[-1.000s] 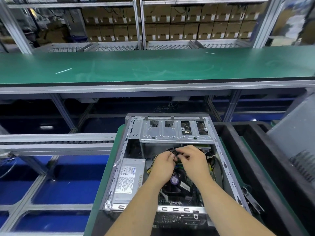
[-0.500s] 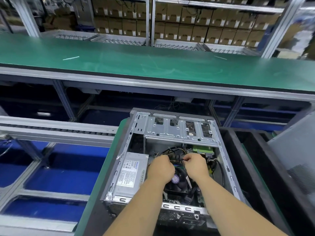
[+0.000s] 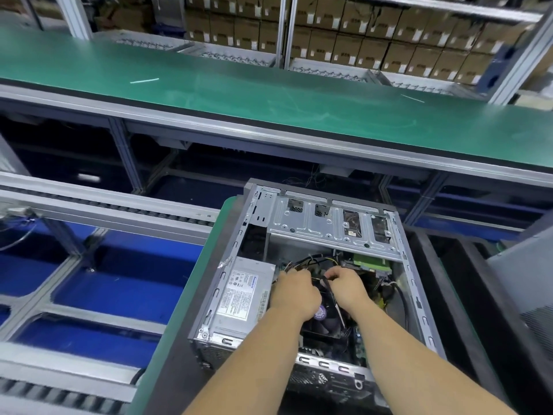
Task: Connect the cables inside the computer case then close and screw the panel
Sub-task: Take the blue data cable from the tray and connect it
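An open grey computer case lies on its side in front of me, its inside facing up. Both my hands are inside it, above the black CPU fan. My left hand has its fingers curled down among the black cables; what it grips is hidden. My right hand pinches a thin black cable that runs down across the fan. A silver power supply with a white label sits at the case's left. The drive cage spans the far end.
The case rests on a green-edged mat. A grey side panel leans at the right, behind black foam trays. A long green workbench crosses the back, with shelves of cardboard boxes behind. A roller conveyor runs at left.
Both hands stay inside the case and have drawn a little apart, the right one pulling a thin cable. My head has turned, so the case sits further right in view.
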